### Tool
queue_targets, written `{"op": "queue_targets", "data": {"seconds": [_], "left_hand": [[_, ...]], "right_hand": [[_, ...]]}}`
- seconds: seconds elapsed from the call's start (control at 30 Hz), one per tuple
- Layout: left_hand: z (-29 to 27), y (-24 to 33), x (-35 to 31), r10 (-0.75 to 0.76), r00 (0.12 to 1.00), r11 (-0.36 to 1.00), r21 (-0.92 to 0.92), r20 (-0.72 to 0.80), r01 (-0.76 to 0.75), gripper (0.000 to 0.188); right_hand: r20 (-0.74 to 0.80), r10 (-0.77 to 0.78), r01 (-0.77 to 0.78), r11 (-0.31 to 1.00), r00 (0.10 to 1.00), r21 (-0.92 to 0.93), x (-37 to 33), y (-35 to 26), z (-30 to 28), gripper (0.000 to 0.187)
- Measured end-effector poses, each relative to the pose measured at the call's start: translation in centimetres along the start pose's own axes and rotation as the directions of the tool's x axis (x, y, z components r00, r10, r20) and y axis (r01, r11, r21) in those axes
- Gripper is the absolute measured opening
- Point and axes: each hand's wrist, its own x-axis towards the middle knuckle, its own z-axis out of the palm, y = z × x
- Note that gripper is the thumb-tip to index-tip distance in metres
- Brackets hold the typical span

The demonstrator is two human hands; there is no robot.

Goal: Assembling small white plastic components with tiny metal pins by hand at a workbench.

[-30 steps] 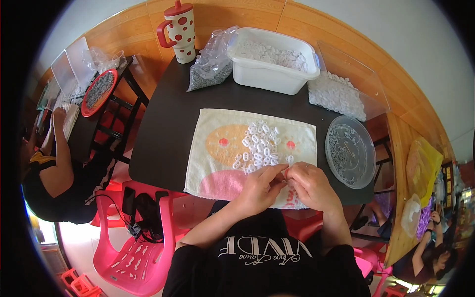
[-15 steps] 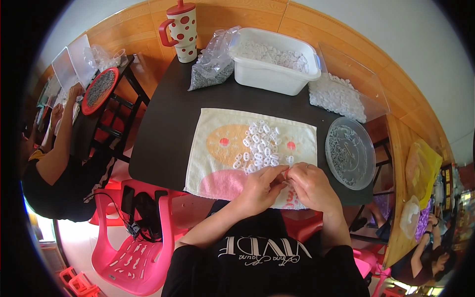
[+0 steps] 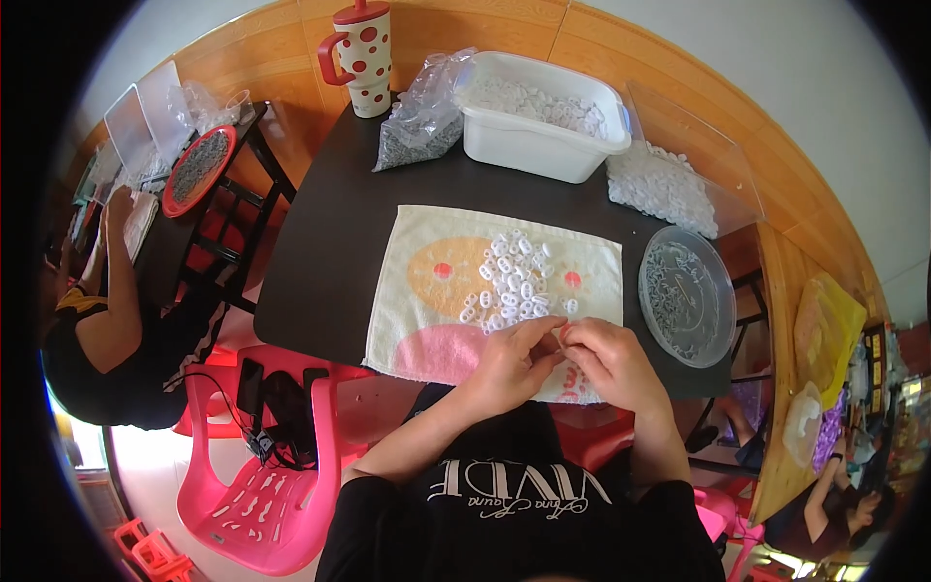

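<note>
My left hand [image 3: 512, 364] and my right hand [image 3: 609, 361] meet fingertip to fingertip over the near edge of a cream towel [image 3: 436, 291] with orange and pink patches. Between the fingertips sits a tiny piece, too small to tell which hand grips it. Just beyond the hands lies a pile of small white plastic rings [image 3: 514, 281] on the towel. The towel rests on a dark table [image 3: 330, 262].
A white tub [image 3: 538, 145] of white pieces, a clear bag [image 3: 422, 121], a spotted red-and-white mug [image 3: 361, 53], a clear box [image 3: 679, 184] and a round clear lid [image 3: 687, 296] stand on the table. Pink chair [image 3: 262, 485] at left; another person [image 3: 107, 330] sits at a neighbouring table.
My hands stay together at the towel's near edge with only small finger movements. The person at the left has shifted an arm.
</note>
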Motion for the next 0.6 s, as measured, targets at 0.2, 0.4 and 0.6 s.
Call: {"op": "queue_targets", "data": {"seconds": [0.2,0.4,0.6], "left_hand": [[0.1,-0.2,-0.2,0.042,0.999,0.999,0.036,-0.02,-0.041,0.046],[-1.6,0.3,-1.2,0.11,0.988,0.991,0.092,-0.113,-0.1,0.04],[-4.6,0.9,-1.7,0.055,0.969,0.987,0.159,-0.243,-0.016,0.027]], "right_hand": [[-0.248,0.047,0.001,0.982,0.968,0.19,0.1,-1.0,-0.6,0.013],[-0.343,0.006,0.03,0.995,0.939,0.1,-0.3,0.1,-0.6,0.014],[-0.201,0.025,-0.032,0.999,0.979,-0.031,-0.9,0.6,1.3,0.012]]}}
